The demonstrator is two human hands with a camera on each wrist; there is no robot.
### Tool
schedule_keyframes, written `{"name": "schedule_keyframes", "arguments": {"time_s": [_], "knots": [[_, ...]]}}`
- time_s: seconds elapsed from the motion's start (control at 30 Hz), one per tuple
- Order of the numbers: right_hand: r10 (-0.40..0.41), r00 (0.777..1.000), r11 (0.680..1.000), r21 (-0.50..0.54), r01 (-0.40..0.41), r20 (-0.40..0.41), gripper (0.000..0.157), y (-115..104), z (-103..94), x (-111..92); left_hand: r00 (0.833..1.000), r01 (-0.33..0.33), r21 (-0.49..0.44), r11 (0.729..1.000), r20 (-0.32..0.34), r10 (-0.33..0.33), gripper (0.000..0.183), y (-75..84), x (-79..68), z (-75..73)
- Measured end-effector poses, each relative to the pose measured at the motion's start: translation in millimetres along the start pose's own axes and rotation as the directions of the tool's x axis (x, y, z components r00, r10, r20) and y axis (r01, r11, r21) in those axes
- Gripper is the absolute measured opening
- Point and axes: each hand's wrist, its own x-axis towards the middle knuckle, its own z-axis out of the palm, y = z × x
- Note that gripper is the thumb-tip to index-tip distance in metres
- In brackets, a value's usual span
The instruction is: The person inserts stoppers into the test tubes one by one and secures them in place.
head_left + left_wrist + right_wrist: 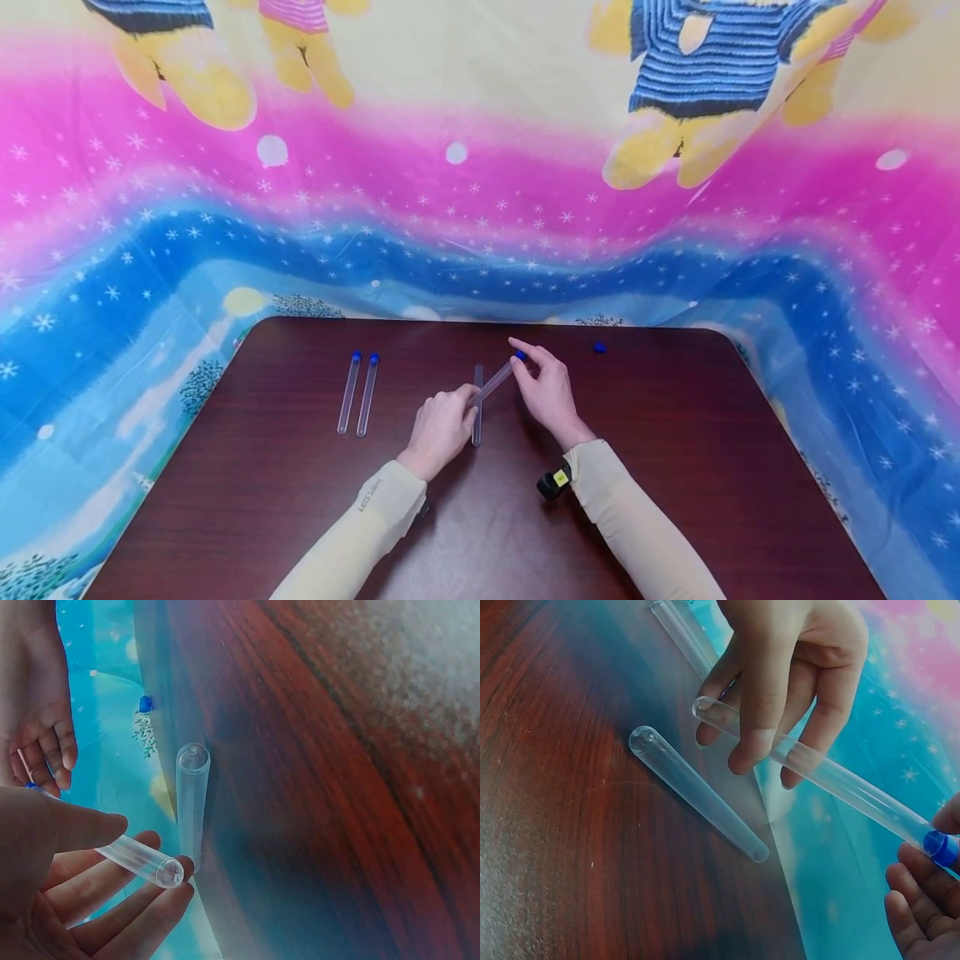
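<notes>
My left hand (442, 427) grips a clear test tube (832, 780) near its rounded end, thumb on one side and fingers on the other. At the tube's other end, a blue cap (940, 847) sits on the mouth, and my right hand (549, 390) pinches it between thumb and fingers. The held tube slants up to the right in the head view. Below it, an uncapped clear tube (477, 429) lies on the table; the held tube crosses over it in that view.
Two blue-capped tubes (348, 396) lie side by side on the left of the dark wooden table (675, 500). A loose blue cap (599, 347) rests near the far edge, right of my hands. A patterned cloth (480, 208) hangs behind the table.
</notes>
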Motion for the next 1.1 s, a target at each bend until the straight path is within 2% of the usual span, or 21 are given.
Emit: {"name": "schedule_keyframes", "arguments": {"time_s": [0.27,0.5,0.87,1.1], "knots": [[-0.025,0.999,0.997,0.070,0.023,0.032,0.049,4,8.3,-2,1.000,0.010,-0.007,1.000,0.009,-0.010,0.022,2.4,0.8,-0.9],[-0.030,0.998,0.994,0.107,0.024,0.052,0.050,3,11.5,-3,1.000,0.000,-0.010,1.000,0.001,0.000,0.022,1.9,0.6,-1.7],[-0.052,0.997,0.989,0.143,0.044,0.059,0.053,3,13.4,-3,1.000,0.002,-0.018,1.000,0.025,-0.001,0.024,3.3,1.4,-1.7],[-0.010,0.997,0.977,0.214,-0.005,0.072,0.055,3,13.7,-3,0.999,-0.002,-0.026,1.000,0.033,0.003,0.024,2.9,-0.1,-1.2]]}}
